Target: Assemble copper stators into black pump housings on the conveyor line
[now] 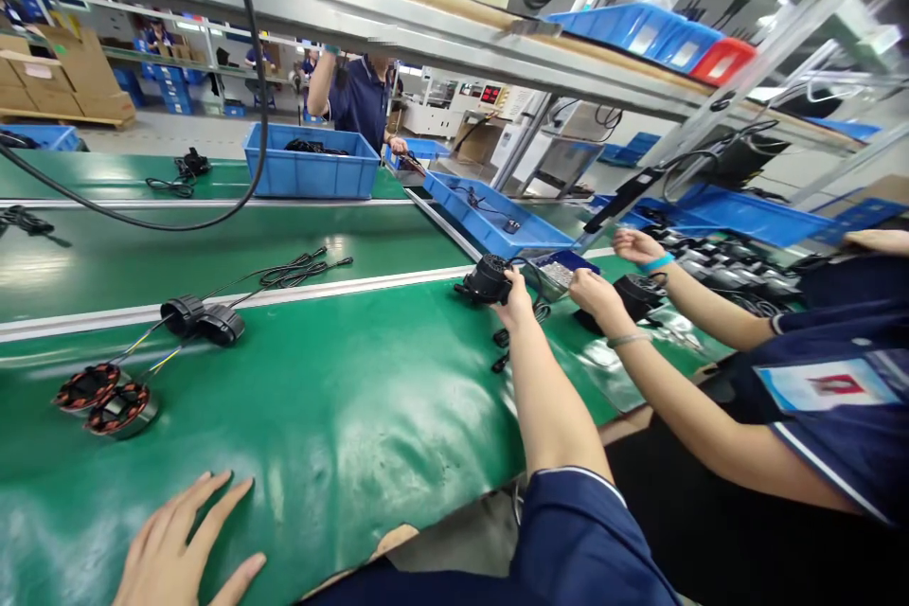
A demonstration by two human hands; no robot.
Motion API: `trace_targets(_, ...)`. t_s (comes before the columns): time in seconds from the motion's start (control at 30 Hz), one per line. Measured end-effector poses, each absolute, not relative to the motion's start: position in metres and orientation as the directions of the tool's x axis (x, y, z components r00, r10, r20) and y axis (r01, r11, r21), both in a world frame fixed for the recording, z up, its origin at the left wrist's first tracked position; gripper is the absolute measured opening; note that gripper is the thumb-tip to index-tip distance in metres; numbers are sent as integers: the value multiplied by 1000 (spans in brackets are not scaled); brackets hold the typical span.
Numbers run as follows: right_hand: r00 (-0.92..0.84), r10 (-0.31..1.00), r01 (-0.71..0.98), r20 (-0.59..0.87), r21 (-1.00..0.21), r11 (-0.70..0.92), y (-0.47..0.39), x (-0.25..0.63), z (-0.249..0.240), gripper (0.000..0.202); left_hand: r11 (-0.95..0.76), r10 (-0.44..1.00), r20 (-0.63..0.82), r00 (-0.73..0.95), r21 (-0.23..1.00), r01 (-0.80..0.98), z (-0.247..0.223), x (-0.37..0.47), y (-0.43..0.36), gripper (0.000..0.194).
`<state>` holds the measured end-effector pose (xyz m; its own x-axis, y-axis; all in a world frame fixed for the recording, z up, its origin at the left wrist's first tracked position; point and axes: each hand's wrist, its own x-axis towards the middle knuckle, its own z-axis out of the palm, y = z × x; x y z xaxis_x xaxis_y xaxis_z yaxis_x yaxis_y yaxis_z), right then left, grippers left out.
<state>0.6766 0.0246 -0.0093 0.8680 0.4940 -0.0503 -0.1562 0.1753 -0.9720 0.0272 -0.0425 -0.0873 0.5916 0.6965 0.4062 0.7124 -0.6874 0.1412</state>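
My left hand (181,540) is over the green mat (341,398) at the lower left, fingers spread and holding nothing. My right hand (517,298) reaches forward, its fingers round the side of a black round motor housing (489,279) with a black cable. Left of centre lie two black caps (222,325), wired to two copper-wound stators (122,409) nearer the left edge. Their black cables (291,273) run over the white rail (284,301) and end in plugs. More black cable (501,338) rests just below the housing.
A co-worker's hands (600,298) work at another black housing (637,296) close on my right, beside a small tray of screws (558,273). Blue bins (312,172) stand across the bench. A black cable (252,66) hangs down at upper left, below a metal shelf beam (341,9).
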Motion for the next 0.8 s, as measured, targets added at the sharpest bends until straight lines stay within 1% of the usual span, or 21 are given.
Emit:
trace_targets(0.17,908,415,-129,-54,-979,156,19,677,-17,33,-703,676,424,603,124,701,-83,29,-44,61)
trace_targets(0.37,954,295,-83,-54,-993,88,27,679,-18,30,-708,674,424,605,135,694,-80,31,-45,59)
trace_targets(0.47,963,263,-69,-53,-996,54,29,677,-16,28,-716,661,447,603,134,685,-78,33,-45,58)
trace_targets(0.63,972,233,-1,8,-999,42,28,670,-14,31,-729,640,473,606,125,673,-73,35,-45,56)
trace_targets(0.8,973,213,82,86,-996,26,30,662,-12,32,-721,654,454,605,131,681,-79,33,-45,58)
